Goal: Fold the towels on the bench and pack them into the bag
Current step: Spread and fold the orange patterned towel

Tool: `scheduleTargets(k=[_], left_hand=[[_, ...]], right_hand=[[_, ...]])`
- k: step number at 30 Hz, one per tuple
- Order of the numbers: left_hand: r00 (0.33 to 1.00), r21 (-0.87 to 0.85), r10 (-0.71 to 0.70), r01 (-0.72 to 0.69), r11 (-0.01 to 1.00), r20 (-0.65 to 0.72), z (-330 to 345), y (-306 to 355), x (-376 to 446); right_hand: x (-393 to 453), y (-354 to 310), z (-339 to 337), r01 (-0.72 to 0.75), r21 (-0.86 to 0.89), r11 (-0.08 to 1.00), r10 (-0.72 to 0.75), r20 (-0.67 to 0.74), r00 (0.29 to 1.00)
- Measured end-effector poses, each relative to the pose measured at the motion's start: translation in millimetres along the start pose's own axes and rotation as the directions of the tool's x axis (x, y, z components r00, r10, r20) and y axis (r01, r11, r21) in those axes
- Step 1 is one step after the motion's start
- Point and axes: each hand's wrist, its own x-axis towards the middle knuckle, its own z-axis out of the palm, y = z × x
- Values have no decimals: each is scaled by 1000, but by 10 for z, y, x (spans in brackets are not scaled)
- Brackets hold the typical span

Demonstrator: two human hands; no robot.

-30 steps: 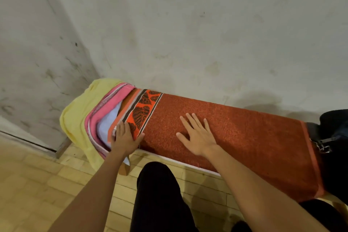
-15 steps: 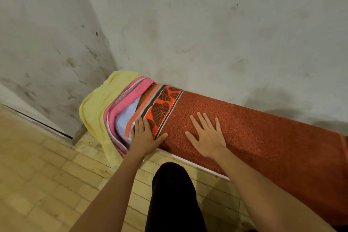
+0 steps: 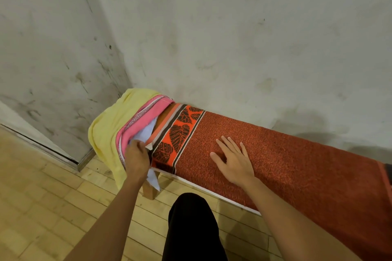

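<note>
Red towel point(image 3: 286, 154): one, spread lengthwise along the bench point(image 3: 212, 189), leaf-patterned border at the left end; judged to be laid flat for folding.
Right hand point(image 3: 233, 160): laid flat on the red towel, fingers straight and spread; judged to be pinning the cloth in place.
Left hand point(image 3: 136, 160): fingers curled at the towel's near-left corner; the corner appears to be gripped, judged for lifting into a fold.
Other towels: three counted, bunched at the bench's left end beneath the red one: yellow towel point(image 3: 110, 125), pink towel point(image 3: 144, 118), pale blue towel point(image 3: 147, 131).
Bag: not in view.
Hands: two.
</note>
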Motion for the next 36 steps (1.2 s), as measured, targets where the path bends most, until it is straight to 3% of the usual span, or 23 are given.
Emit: scheduleTargets(k=[4,12,19,26,29,32,34,36], left_hand=[[995,-66,-62,67,996,82,-20,54,13],[952,-202,-291,304,931,95,-4,92,70],[948,-150,-200,241,959,249,-102,216,38],[977,-76,-13,30,997,213,-24,523,-58],[954,-37,173,-169,985,245,18,782,-272],[801,0,422,-467,884,425,80,924,-518],[683,37,467,-585,810,561,95,1010,-685],[614,80,483,-665,743,625,116,1089,-833]], right_hand=[[57,-2,-68,-68,226,972,66,19,998],[123,24,-124,-128,378,917,92,112,989],[110,11,-170,-131,404,905,86,128,988],[199,-130,-370,-98,428,899,88,42,995],[274,-360,-548,-41,494,869,35,21,999],[401,-614,-681,-76,600,796,111,-21,994],[510,-677,-689,-157,657,737,214,-6,977],[570,-651,-671,-234,591,772,237,73,969]])
